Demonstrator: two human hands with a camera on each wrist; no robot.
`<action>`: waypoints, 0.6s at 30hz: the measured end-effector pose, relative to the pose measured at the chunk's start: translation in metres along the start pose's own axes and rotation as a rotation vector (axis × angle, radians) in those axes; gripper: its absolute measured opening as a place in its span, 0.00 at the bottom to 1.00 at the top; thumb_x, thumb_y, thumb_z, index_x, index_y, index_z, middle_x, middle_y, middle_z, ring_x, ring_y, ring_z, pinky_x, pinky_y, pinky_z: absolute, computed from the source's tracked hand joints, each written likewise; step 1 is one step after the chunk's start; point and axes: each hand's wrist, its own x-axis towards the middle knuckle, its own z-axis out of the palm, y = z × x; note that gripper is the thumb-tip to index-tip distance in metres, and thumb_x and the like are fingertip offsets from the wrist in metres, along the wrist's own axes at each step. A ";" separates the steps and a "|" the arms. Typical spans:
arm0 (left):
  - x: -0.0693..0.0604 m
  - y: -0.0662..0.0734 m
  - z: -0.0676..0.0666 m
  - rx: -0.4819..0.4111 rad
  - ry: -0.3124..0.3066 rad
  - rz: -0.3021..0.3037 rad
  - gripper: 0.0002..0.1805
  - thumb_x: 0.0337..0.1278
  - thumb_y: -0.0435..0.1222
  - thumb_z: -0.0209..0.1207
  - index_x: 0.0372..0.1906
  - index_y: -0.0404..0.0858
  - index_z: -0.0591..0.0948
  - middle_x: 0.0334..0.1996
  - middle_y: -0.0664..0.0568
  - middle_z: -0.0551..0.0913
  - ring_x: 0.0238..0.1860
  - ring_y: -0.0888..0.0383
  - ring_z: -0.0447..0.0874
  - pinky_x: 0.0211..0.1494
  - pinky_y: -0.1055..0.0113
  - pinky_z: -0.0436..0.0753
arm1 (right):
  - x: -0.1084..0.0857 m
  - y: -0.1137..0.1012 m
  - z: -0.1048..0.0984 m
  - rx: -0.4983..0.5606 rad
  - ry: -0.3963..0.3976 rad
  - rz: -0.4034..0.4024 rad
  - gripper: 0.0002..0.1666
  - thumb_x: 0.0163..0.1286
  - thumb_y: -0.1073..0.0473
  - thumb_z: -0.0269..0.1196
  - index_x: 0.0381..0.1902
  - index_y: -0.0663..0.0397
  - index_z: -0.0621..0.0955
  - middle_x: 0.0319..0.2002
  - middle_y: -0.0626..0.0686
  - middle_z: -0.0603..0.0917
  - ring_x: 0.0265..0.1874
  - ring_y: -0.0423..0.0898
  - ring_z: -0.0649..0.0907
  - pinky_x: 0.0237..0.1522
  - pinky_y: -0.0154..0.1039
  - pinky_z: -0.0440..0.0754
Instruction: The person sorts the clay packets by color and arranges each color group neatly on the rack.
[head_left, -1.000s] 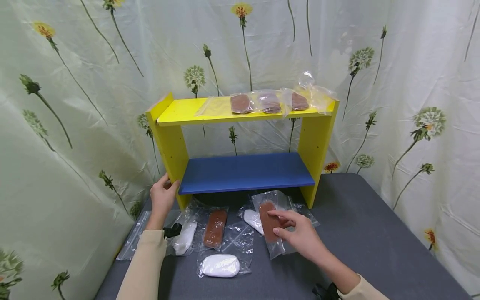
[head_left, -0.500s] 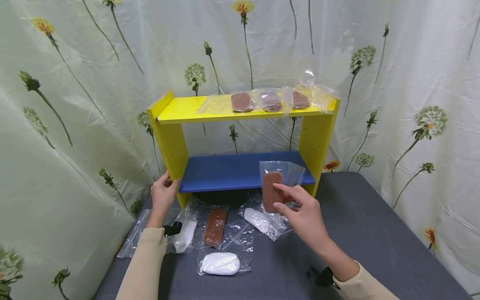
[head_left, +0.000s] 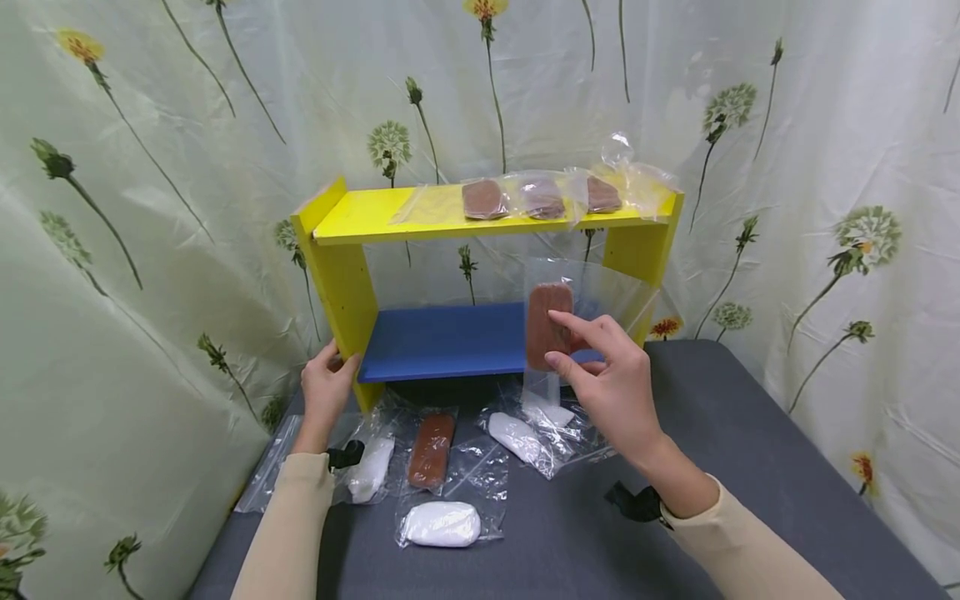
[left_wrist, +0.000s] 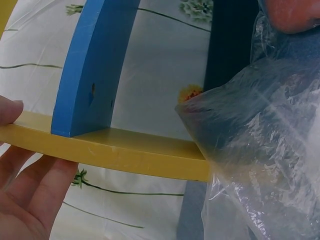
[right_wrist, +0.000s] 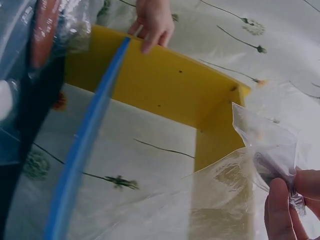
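My right hand (head_left: pixel 618 387) pinches a clear bag with a flat brown block (head_left: pixel 548 327) between thumb and fingers, in front of the right part of the blue shelf (head_left: pixel 450 340). In the right wrist view the right hand (right_wrist: pixel 292 202) grips the bag's plastic, the block partly hidden. My left hand (head_left: pixel 327 392) holds the yellow side panel (head_left: pixel 341 308) at its lower left edge. The left wrist view has the left hand (left_wrist: pixel 30 192) with its thumb on one side of the yellow panel (left_wrist: pixel 125 152) and fingers on the other.
On the yellow top shelf (head_left: pixel 375 208) lie three bagged brown blocks (head_left: pixel 483 200). Below, on the dark table (head_left: pixel 555 550), are bagged white pieces (head_left: pixel 441 524), another bagged brown block (head_left: pixel 431 451) and flat plastic bags (head_left: pixel 266 475). A flowered curtain (head_left: pixel 150 350) hangs behind.
My right hand has lifted the bagged brown block from above the table to the front of the blue shelf. The left hand stays on the side panel.
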 end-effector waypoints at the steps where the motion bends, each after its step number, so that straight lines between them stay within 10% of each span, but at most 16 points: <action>1: 0.000 0.000 0.000 0.000 0.002 0.002 0.25 0.67 0.41 0.64 0.68 0.50 0.79 0.57 0.43 0.82 0.53 0.45 0.84 0.52 0.45 0.82 | 0.004 0.000 0.000 -0.009 0.006 -0.013 0.32 0.58 0.69 0.74 0.61 0.50 0.83 0.34 0.55 0.76 0.38 0.44 0.83 0.31 0.28 0.83; 18: 0.001 0.000 0.000 -0.001 -0.001 -0.005 0.25 0.67 0.40 0.64 0.68 0.49 0.79 0.55 0.43 0.83 0.52 0.46 0.85 0.53 0.46 0.82 | 0.091 -0.021 0.009 -0.099 0.029 -0.219 0.29 0.62 0.62 0.74 0.61 0.42 0.84 0.35 0.51 0.76 0.37 0.41 0.79 0.33 0.33 0.84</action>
